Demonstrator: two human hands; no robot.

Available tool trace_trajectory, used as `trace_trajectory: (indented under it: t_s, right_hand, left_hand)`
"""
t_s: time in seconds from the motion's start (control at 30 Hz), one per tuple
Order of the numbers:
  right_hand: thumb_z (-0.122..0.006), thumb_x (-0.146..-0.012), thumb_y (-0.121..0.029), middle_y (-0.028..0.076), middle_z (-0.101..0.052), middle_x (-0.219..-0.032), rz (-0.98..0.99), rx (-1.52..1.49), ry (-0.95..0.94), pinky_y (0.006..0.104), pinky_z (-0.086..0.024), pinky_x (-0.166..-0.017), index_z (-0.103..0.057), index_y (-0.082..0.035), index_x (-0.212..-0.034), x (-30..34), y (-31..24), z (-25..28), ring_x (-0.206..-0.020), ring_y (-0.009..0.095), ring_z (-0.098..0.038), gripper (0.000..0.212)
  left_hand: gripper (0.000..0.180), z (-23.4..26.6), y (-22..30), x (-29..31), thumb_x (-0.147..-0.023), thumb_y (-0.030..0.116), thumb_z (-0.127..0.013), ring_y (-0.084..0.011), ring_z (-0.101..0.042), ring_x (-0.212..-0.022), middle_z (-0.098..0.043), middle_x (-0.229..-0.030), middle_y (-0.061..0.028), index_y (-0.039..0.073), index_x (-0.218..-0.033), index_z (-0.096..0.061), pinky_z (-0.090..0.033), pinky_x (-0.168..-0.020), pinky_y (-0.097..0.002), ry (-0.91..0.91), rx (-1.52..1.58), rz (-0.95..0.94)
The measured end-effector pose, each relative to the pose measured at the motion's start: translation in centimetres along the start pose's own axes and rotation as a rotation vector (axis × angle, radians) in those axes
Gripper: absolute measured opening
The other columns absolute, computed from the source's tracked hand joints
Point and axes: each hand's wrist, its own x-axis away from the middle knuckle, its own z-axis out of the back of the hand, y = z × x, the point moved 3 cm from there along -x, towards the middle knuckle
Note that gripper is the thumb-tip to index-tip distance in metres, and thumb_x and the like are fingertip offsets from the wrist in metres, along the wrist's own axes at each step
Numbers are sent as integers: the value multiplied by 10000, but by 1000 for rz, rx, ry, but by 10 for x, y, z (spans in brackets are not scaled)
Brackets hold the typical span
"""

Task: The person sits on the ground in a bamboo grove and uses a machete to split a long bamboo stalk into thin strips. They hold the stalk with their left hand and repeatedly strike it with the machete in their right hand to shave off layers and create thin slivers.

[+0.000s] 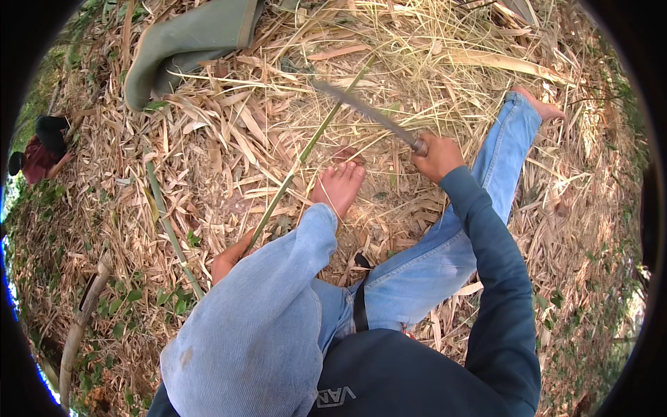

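My right hand (439, 158) is closed round the handle of a long-bladed knife (372, 112), whose blade points up and to the left. A long, thin green bamboo strip (303, 154) slants up from my left hand (231, 258) past my bare foot (338, 187). The knife's blade meets or crosses the strip near its upper part; whether they touch I cannot tell. My left hand is closed on the strip's lower end, and my bent left knee partly hides it.
Green rubber boots (187, 45) lie at the upper left. Another green bamboo stick (164, 215) lies left of my left hand. Pale shavings (410, 52) and dry leaves cover the ground ahead. A thick branch (80, 326) lies lower left; a person (43, 153) is at the far left.
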Motion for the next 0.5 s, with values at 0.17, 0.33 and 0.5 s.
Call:
trace_trajectory:
  t_s: [0.17,0.33,0.5]
  right_hand:
    - [-591,-835,-304,232,-668,-760,-322,-9,163,502,-535,-730,-663,-60,-941,-28,57,-12,-734,396,-670,275]
    - [-634,-791,-296,185,-660,-685,60,-5,-24,494,-546,-639,-648,-87,-945,23,-12,-14,-636,377,-663,260]
    - [-692,-734,-274,148,-648,-647,216,73,-80,475,-542,-581,-618,-147,-929,64,-52,-28,-591,353,-655,245]
  left_hand:
    - [532,3,6,-1,-1054,378,-108,-291,-332,-1415,-347,-1532,-138,153,-1498,-294,-212,-1182,-430,-59,-41,-6]
    - [474,-8,-4,-3,-1059,320,-204,-279,-315,-1425,-315,-1551,-120,177,-1509,-251,-230,-1180,-429,-106,-167,-39]
    - [629,-78,-51,1,-997,510,-353,-247,-284,-1442,-153,-1615,-61,242,-1536,-172,-208,-1192,-421,189,-599,-184]
